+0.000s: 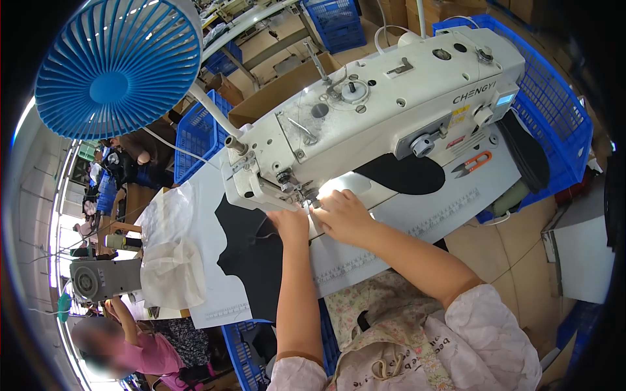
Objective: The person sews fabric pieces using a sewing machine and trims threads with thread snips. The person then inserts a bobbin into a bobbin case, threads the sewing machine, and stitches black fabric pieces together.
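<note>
Both my hands are at the needle area of a white sewing machine (365, 117). My left hand (291, 225) is just left of the needle, its fingers drawn together and partly hidden by the machine head. My right hand (345, 216) is on the other side, with bent fingers closed near the presser foot; anything between them is too small to make out. A black fabric piece (251, 260) with a wavy edge lies beside my left hand and hangs over the table's front edge. Behind my right hand, another black piece (414, 174) lies under the machine arm.
Orange-handled thread snips (474, 164) lie on the table (424, 225), right of the machine. A blue fan (117, 68) stands at upper left. Blue crates (554, 111) flank the table. Sheer white material (171, 274) lies at left, near another person in pink (153, 352).
</note>
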The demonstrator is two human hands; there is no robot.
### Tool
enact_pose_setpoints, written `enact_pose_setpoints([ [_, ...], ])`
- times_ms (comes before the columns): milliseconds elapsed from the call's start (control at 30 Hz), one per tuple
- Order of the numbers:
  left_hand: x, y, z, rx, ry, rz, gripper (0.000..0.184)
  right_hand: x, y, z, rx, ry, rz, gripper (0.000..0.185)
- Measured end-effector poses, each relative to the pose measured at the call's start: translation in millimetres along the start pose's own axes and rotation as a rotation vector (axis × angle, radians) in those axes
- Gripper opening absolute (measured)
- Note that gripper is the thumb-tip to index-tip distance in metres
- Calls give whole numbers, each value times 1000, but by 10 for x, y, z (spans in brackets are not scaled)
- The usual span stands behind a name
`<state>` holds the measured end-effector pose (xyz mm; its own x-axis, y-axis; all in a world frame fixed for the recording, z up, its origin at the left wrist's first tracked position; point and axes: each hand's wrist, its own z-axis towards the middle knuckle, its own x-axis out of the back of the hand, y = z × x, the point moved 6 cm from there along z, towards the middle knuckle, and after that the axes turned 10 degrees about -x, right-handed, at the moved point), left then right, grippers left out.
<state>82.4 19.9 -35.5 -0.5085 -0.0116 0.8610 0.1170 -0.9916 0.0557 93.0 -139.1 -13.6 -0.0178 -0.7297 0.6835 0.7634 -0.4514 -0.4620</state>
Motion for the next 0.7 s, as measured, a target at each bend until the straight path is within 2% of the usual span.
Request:
enact_pose_setpoints([
  [33,80,62,71,-94,140,75,33,4,0,-4,0,-3,-3,25],
  [167,-92,-49,166,-158,207,132,42,-8,4,-12,-23,-50,0,29],
  [233,-134,-190,164,147,218,-298,40,-15,18,-19,-42,-91,4,31],
  [267,-104,-194,163,149,218,-297,40,6,24,-27,-43,-82,27,29],
  [333,-36,-148,167,17,192,-381,37,56,45,-28,-43,-73,52,27],
  [367,5,-154,101,22,190,-379,37,31,73,-38,-61,-152,65,25],
  [433,63,-95,-43,86,-46,-353,33,46,77,-41,-78,-237,82,23],
  [500,204,42,-193,113,-107,-401,37,163,29,-24,-73,-185,97,6],
  [567,338,178,-259,193,-246,-486,40,204,4,-71,-70,-180,114,6],
  [600,330,192,-321,205,-254,-489,40,230,-14,-110,-72,-168,127,6],
  [667,411,265,-423,89,-119,-426,41,277,-50,-149,-59,-180,121,7],
  [700,449,298,-442,87,-150,-391,42,304,-69,-160,-40,-174,111,9],
])
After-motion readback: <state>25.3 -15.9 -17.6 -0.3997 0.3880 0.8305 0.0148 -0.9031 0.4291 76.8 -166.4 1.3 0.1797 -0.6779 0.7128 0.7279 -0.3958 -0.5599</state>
